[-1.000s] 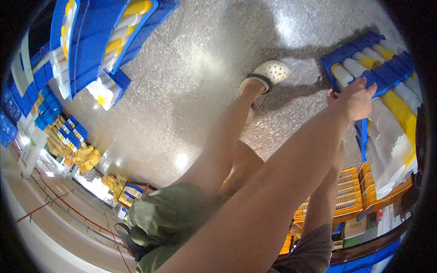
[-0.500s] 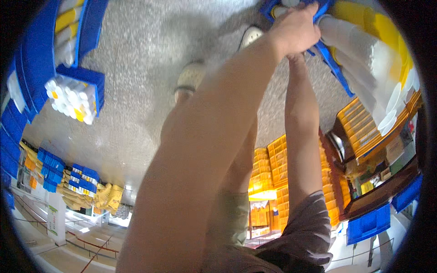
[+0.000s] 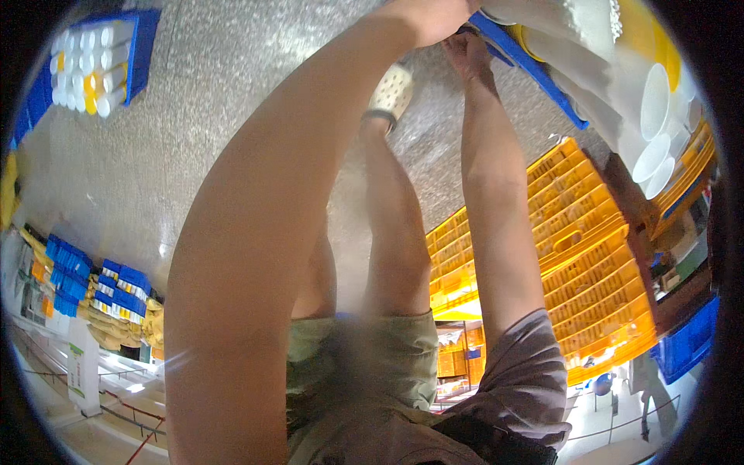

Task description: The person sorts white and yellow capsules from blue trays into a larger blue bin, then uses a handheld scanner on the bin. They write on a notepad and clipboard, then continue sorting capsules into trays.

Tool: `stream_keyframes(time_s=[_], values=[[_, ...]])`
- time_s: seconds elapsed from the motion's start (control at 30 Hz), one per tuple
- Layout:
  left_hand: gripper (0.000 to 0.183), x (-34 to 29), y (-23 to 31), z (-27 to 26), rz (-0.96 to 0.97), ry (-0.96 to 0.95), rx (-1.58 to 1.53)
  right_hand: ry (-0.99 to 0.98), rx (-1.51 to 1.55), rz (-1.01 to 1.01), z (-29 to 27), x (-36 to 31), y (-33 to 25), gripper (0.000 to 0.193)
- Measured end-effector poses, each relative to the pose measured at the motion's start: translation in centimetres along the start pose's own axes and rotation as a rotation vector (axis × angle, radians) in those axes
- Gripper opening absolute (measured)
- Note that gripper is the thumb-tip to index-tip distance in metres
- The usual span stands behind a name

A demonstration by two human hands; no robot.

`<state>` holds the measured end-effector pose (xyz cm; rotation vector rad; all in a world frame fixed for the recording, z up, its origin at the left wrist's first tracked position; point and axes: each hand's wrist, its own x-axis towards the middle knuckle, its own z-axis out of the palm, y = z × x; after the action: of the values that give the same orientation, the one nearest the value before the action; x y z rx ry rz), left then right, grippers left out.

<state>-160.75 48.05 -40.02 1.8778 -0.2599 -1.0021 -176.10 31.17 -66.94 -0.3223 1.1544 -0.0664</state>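
Both my arms stretch away toward the top edge of the view. My left hand (image 3: 440,18) is closed at the near corner of a blue crate (image 3: 535,66); its fingers are partly cut off by the frame's edge. Just below it, my right hand (image 3: 470,56) has its fingers bent up against the crate's blue edge. Tall white cylinder-shaped containers (image 3: 597,105) stand in this crate at the upper right, with yellow ones (image 3: 640,35) among them. The crate's far part lies outside the view.
Stacked orange slatted crates (image 3: 593,256) stand close by my right arm. Another blue crate of white and yellow containers (image 3: 91,66) is at the far left. More blue crates (image 3: 120,291) are stacked at the lower left. My foot in a pale clog (image 3: 392,91) is on the grey floor.
My hands have moved up and left in the view, along with the blue crate. My body has turned or stepped, so more of the orange crates shows, and only one clog is visible.
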Motion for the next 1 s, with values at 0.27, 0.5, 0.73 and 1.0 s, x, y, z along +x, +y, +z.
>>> stream_keyframes(time_s=[0.27, 0.5, 0.73, 1.0], values=[[0.043, -15.9, -10.6, 6.3, 0.140, 0.170, 0.087, -0.251, -0.147, 0.109, -15.6, -3.2, 8.9, 0.028], [0.039, -30.5, -18.9, 11.7, 0.278, 0.265, 0.059, 0.111, -0.224, -0.056, -21.5, -17.0, 19.0, 0.019], [0.031, -44.4, -25.4, 19.2, 0.011, 0.168, 0.202, -0.129, -0.792, -0.210, -30.7, -25.3, 23.4, 0.019], [0.075, -58.0, -32.8, 32.0, 0.068, 0.599, -0.020, -0.073, -0.822, -0.127, -40.7, -30.7, 25.2, 0.022]])
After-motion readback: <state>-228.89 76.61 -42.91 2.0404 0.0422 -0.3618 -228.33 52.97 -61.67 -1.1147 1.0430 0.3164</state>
